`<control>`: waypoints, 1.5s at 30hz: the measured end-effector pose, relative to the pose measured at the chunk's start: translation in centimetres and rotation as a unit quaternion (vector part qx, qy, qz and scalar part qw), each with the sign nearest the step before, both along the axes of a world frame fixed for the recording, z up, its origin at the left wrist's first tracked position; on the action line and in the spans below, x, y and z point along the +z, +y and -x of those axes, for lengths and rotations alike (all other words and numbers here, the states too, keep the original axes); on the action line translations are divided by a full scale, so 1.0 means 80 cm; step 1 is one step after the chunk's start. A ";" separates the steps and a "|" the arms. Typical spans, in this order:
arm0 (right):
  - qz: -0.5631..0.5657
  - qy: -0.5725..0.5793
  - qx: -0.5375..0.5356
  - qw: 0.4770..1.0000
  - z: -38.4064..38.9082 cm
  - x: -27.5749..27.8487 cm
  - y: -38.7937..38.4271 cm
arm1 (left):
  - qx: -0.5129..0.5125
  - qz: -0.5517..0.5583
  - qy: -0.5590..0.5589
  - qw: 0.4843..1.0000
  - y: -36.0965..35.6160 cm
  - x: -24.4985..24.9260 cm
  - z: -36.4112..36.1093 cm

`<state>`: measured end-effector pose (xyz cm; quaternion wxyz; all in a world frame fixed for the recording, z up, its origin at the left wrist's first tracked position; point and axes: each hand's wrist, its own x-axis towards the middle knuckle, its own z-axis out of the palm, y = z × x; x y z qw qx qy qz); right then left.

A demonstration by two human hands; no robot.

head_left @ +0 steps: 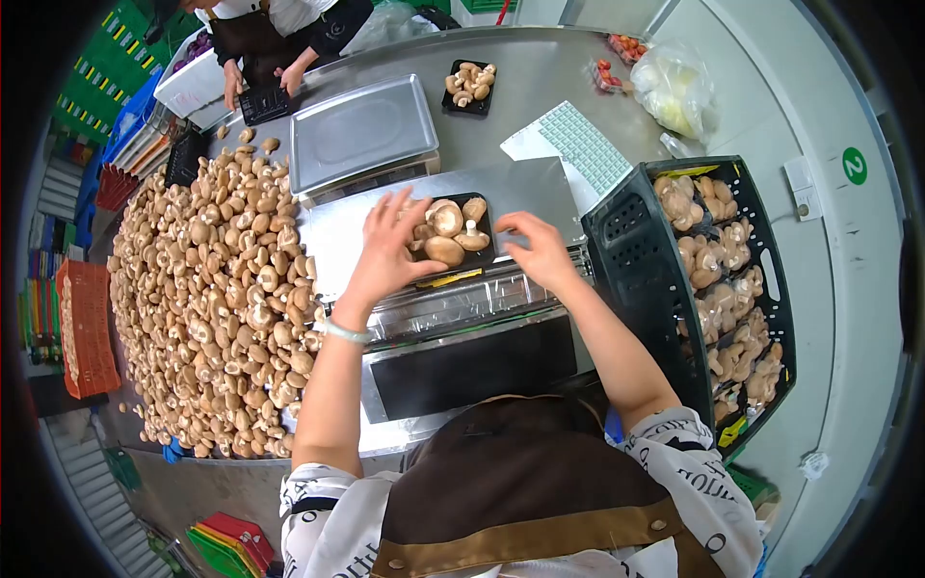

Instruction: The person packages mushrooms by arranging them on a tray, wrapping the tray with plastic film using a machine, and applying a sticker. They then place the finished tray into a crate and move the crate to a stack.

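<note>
A black tray of mushrooms (444, 250) sits on the metal wrapping machine in front of me, brown caps and pale stems facing up. My left hand (387, 249) is open at the tray's left side, fingers spread and reaching over the nearest mushrooms. At the right end of the tray, my right hand (540, 252) has its fingers curled towards the thumb; I cannot tell what is pinched there. A strip of clear film (453, 306) lies across the machine's front roller, just below the tray. A yellow label (450, 278) shows along the tray's near edge.
Loose mushrooms (217, 308) are heaped at left. A black crate (631, 241) of packed mushrooms stands right. Beyond are a scale (364, 130), another filled tray (469, 87), a label sheet (583, 144) and a plastic bag (673, 87). Across the table, a co-worker's hands (289, 79) handle a black tray (264, 104).
</note>
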<state>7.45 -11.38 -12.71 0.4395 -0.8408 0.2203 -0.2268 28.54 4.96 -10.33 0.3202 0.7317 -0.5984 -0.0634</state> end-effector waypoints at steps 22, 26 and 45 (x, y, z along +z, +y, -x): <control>-0.375 0.075 0.068 0.921 0.110 0.017 0.019 | 0.183 -0.031 0.654 0.733 0.174 -0.002 0.002; -0.550 -0.149 0.123 0.812 0.093 0.086 0.015 | 0.067 0.089 0.703 0.702 0.152 0.091 -0.022; -0.095 0.159 0.126 0.975 -0.101 -0.048 -0.053 | 0.075 -0.155 0.480 0.860 0.018 -0.063 -0.072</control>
